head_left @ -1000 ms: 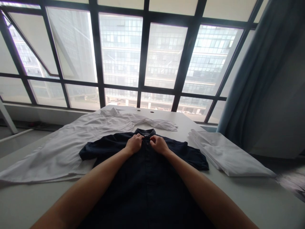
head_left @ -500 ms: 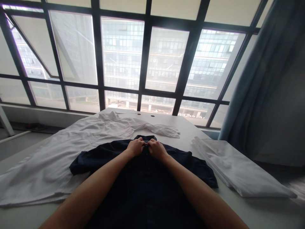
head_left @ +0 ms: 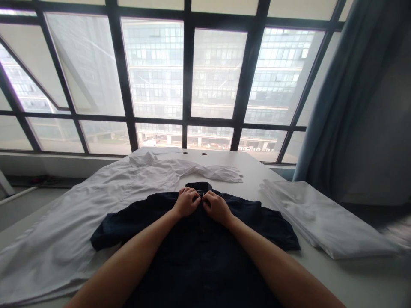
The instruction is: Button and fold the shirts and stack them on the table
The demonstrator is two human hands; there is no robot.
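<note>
A dark navy short-sleeved shirt (head_left: 199,256) lies front up on the white table, its collar (head_left: 198,186) pointing toward the window and its sleeves spread to both sides. Just below the collar, my left hand (head_left: 187,202) pinches the left edge of the front opening. Close beside it, my right hand (head_left: 216,206) is closed on the right edge, fingertips bent inward. Only a small gap separates the two hands. Whether a button sits between the fingertips is too small to make out.
On the left a white long-sleeved shirt (head_left: 128,179) lies spread out, partly under the navy shirt. A folded white cloth (head_left: 327,218) rests at the right of the white table (head_left: 244,164). Behind stand framed windows (head_left: 215,72) and a blue-grey curtain (head_left: 334,107).
My hands have shifted slightly down from the collar, and the collar shows more fully. Both still grip the shirt front. The camera view has tilted a little.
</note>
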